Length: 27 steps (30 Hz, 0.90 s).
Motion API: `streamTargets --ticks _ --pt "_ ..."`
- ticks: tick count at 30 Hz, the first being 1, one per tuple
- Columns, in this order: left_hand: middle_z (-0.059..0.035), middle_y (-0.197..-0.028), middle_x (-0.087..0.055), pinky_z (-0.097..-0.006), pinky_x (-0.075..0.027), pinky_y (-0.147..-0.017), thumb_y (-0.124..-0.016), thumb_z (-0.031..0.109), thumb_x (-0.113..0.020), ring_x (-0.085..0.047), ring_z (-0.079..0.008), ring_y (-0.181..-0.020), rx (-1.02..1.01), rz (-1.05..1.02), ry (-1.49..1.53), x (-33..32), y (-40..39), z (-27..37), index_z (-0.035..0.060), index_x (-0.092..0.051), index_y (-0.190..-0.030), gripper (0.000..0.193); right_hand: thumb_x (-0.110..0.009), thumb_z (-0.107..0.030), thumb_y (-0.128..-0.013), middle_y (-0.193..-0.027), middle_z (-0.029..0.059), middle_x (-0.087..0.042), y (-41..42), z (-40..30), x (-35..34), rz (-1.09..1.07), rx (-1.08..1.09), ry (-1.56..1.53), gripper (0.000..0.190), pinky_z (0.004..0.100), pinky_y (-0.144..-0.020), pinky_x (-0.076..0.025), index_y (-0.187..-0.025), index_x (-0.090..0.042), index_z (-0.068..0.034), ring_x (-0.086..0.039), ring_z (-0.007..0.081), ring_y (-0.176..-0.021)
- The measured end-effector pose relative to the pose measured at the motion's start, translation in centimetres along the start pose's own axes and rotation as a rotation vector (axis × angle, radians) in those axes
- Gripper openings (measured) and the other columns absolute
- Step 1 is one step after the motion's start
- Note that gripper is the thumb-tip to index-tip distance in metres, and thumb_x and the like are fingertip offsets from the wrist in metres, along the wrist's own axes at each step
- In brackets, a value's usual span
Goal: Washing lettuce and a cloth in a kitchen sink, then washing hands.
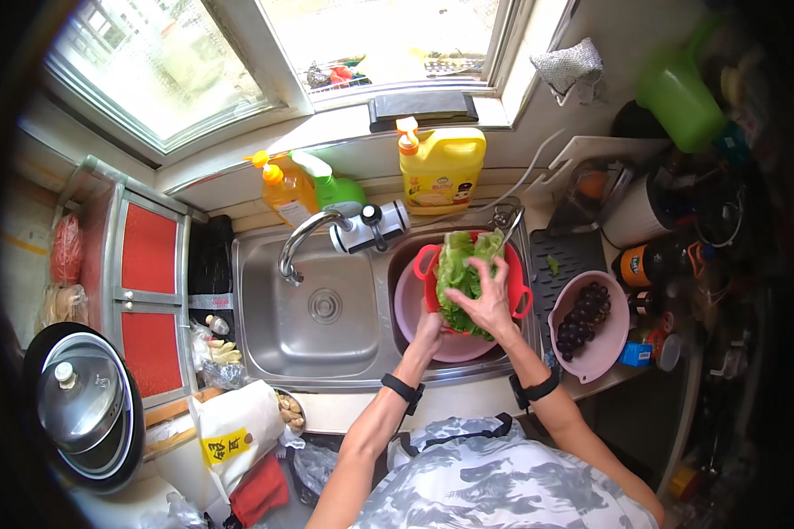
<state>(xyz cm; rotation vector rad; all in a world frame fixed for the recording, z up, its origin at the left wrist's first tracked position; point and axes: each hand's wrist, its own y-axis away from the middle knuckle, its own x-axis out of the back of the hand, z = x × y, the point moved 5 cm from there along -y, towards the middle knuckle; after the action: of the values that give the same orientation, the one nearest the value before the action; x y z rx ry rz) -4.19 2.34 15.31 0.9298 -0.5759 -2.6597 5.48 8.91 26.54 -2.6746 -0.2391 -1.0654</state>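
Green lettuce leaves (460, 264) lie in a red plastic colander (516, 268) over the right sink basin. Beneath the colander is a pink plastic basin (407, 311). My left hand (430, 327) is at the near left side of the colander, under the lettuce; its fingers are mostly hidden, so its grip cannot be made out. My right hand (488, 297) lies over the leaves with its fingers spread, thumb and fingertips touching the lettuce. A dark band circles each forearm.
A chrome faucet (298, 244) arches over the left steel basin (311, 304). Behind the sink stand a yellow jug (443, 172), a green spray bottle (337, 192) and an orange pump bottle (288, 192). At right, a pink bowl (589, 370) of dark grapes (582, 321) sits beside a grey drying mat (549, 248).
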Motion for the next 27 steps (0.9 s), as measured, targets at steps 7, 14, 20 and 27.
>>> streamTargets --ticks 7,14,20,27 --pt "-0.0131 -0.106 -0.046 -0.0505 -0.047 -0.077 -0.067 -0.01 -0.032 -0.052 -0.0277 -0.091 0.445 0.095 0.225 1.7 1.3 -2.6 0.0082 -0.027 -0.125 0.062 -0.073 -0.028 -0.061 -0.1 0.0126 -0.047 -0.5 3.6 0.1 -0.14 -0.001 -0.025 0.04 0.0386 -0.086 -0.034 -0.09 -0.057 -0.005 -0.041 0.0302 -0.1" --pt "-0.0166 -0.112 -0.045 -0.0528 -0.044 -0.082 -0.068 -0.011 -0.032 -0.049 -0.0299 -0.102 0.492 0.029 0.32 1.6 0.7 -4.0 0.0034 -0.031 -0.122 0.056 -0.071 -0.031 -0.065 -0.084 0.0126 -0.053 -0.8 4.7 1.4 -0.06 -0.097 -0.189 0.043 0.0331 -0.073 -0.041 -0.084 -0.051 0.002 -0.052 0.0255 -0.082" --pt "-0.01 -0.09 -0.05 -0.0485 -0.048 -0.076 -0.066 -0.011 -0.035 -0.053 -0.022 -0.081 0.469 0.012 0.329 0.2 0.3 -4.2 0.0034 -0.039 -0.11 0.046 -0.06 -0.02 -0.074 -0.084 0.016 -0.055 1.1 7.6 2.9 0.206 -0.274 -0.25 0.027 0.0361 -0.071 -0.041 -0.087 -0.048 0.0 -0.054 0.0279 -0.08" --pt "-0.0105 -0.095 -0.052 -0.0447 -0.049 -0.073 -0.076 -0.001 -0.038 -0.055 -0.0217 -0.082 0.405 0.011 0.175 1.8 0.6 -5.1 0.0069 -0.043 -0.109 0.034 -0.057 -0.013 -0.071 -0.095 0.0175 -0.048 2.3 4.3 2.6 0.013 -0.11 0.029 0.033 0.038 -0.079 -0.038 -0.097 -0.043 0.001 -0.048 0.0328 -0.096"
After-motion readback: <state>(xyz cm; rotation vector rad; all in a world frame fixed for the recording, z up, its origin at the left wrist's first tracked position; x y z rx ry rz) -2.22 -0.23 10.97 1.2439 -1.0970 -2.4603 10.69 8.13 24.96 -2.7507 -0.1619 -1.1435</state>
